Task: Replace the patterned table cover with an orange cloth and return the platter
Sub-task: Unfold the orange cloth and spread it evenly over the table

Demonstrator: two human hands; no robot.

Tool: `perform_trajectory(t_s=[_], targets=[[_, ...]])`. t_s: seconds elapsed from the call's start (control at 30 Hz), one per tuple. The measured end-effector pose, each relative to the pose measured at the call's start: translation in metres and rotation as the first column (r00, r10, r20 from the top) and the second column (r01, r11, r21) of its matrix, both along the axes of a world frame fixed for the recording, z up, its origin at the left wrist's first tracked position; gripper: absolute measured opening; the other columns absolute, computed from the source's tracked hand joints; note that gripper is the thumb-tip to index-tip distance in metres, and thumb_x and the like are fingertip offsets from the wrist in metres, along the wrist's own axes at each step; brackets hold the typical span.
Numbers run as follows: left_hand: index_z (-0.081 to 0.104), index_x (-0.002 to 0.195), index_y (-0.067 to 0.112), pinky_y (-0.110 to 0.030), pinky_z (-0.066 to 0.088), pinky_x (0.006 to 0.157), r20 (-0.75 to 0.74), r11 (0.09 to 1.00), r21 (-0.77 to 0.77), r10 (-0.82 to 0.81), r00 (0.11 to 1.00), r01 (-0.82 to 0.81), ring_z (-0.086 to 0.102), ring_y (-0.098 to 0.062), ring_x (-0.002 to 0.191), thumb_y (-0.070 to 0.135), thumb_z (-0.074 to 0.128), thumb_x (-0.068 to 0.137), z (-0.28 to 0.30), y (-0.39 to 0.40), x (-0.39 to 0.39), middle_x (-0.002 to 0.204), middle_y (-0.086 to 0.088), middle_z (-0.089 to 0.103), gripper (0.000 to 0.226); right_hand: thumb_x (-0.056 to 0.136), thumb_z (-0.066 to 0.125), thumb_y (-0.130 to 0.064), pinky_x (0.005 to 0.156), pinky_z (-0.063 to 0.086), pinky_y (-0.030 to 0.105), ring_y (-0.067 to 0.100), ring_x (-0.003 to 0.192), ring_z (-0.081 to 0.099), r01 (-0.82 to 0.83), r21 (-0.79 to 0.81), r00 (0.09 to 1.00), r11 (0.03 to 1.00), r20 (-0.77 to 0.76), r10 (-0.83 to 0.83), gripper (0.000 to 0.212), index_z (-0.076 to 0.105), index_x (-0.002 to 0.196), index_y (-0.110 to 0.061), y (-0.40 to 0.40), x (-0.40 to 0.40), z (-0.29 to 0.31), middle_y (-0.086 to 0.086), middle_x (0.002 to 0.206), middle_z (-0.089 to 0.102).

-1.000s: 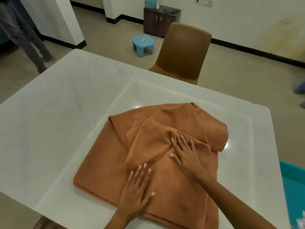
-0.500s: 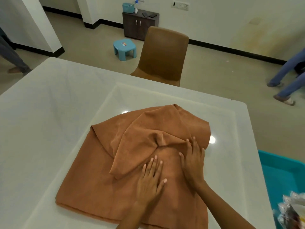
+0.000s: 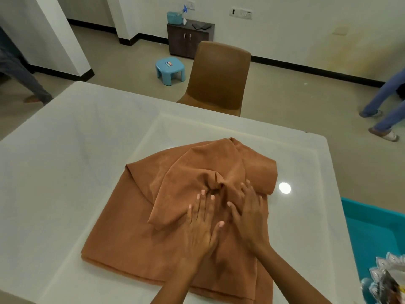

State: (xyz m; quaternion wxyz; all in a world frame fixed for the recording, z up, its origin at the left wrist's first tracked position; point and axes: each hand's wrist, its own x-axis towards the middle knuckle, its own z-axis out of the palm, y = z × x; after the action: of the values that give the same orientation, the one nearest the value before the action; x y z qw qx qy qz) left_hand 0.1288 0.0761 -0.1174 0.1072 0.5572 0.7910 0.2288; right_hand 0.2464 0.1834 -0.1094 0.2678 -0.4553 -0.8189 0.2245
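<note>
An orange cloth [image 3: 135, 233] lies rumpled and partly folded on the white table [image 3: 65, 163], with a loose flap bunched up in its middle. My left hand [image 3: 200, 224] rests flat on the cloth, fingers spread, its fingertips at the bunched fold. My right hand [image 3: 249, 213] lies flat beside it on the right, fingers apart, also touching the fold. Neither hand grips the fabric. No patterned cover or platter is in view.
A brown chair [image 3: 217, 77] stands at the table's far edge. A teal bin [image 3: 377, 229] sits at the right, with shiny packets [image 3: 385, 279] near it. A small blue stool [image 3: 169, 68] and dark cabinet [image 3: 189, 38] are behind. People's legs show at far left [image 3: 26, 84] and right [image 3: 385, 106].
Both hands slid together toward the cloth's middle, pushing the fabric into a tighter bunch. The left hand moved up and right beside the right hand. The view shifted.
</note>
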Motion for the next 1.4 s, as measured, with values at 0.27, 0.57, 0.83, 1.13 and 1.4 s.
perform_trajectory(t_s=[0.27, 0.57, 0.83, 1.13, 1.4], targets=[[-0.01, 0.149, 0.023, -0.034, 0.0, 0.12, 0.499, 0.981, 0.152, 0.031, 0.866, -0.122, -0.012, 0.001, 0.143, 0.066, 0.016, 0.092, 0.012, 0.02, 0.034, 0.156, 0.014, -0.016, 0.076, 0.094, 0.055, -0.023, 0.082, 0.05, 0.014, 0.0, 0.093, 0.06, 0.002, -0.279, 0.973, 0.96, -0.223, -0.067, 0.024, 0.049, 0.117, -0.025, -0.033, 0.008, 0.015, -0.015, 0.111, 0.059], [0.02, 0.148, 0.017, -0.031, 0.012, 0.12, 0.546, 0.96, 0.113, 0.157, 0.823, -0.258, 0.02, -0.012, 0.143, 0.032, 0.029, 0.102, 0.029, 0.052, 0.04, 0.154, -0.004, 0.028, 0.049, 0.088, 0.054, 0.008, 0.085, 0.046, 0.009, -0.003, 0.104, 0.06, -0.176, -0.375, 0.918, 0.91, -0.396, 0.014, 0.05, 0.032, 0.129, -0.01, -0.039, 0.015, 0.024, -0.013, 0.12, 0.057], [0.047, 0.136, 0.021, -0.043, 0.043, 0.102, 0.33, 0.903, 0.094, 0.37, 0.868, -0.42, 0.051, -0.021, 0.123, 0.024, 0.034, 0.101, 0.072, 0.005, -0.09, 0.138, -0.004, 0.052, 0.038, 0.094, 0.01, -0.06, 0.119, 0.007, 0.046, 0.01, 0.144, 0.006, -0.174, -0.156, 0.951, 0.972, 0.232, 0.207, 0.06, 0.017, 0.145, -0.03, -0.034, 0.008, -0.002, -0.011, 0.154, 0.006], [0.017, 0.15, 0.013, -0.051, 0.004, 0.114, -0.406, 0.704, -0.243, 0.551, 0.729, -0.668, 0.018, -0.03, 0.143, 0.025, 0.032, 0.099, 0.104, -0.063, -0.333, 0.156, -0.015, 0.019, 0.055, 0.093, 0.009, -0.063, 0.104, 0.019, 0.053, 0.012, 0.146, -0.001, -0.218, -0.111, 0.854, 0.97, 0.459, 0.244, 0.073, 0.018, 0.15, -0.017, -0.028, -0.015, -0.056, -0.001, 0.159, 0.007], [0.026, 0.149, 0.019, -0.042, 0.001, 0.115, -0.167, 0.933, -0.236, 0.235, 0.957, -0.271, 0.023, -0.024, 0.142, 0.056, 0.017, 0.096, -0.003, -0.051, -0.175, 0.156, -0.008, 0.02, 0.066, 0.091, 0.012, -0.067, 0.106, 0.02, 0.05, 0.007, 0.146, 0.001, -0.254, -0.103, 0.815, 0.962, 0.513, 0.27, 0.07, 0.016, 0.149, -0.029, -0.032, -0.018, -0.062, -0.009, 0.158, 0.008]])
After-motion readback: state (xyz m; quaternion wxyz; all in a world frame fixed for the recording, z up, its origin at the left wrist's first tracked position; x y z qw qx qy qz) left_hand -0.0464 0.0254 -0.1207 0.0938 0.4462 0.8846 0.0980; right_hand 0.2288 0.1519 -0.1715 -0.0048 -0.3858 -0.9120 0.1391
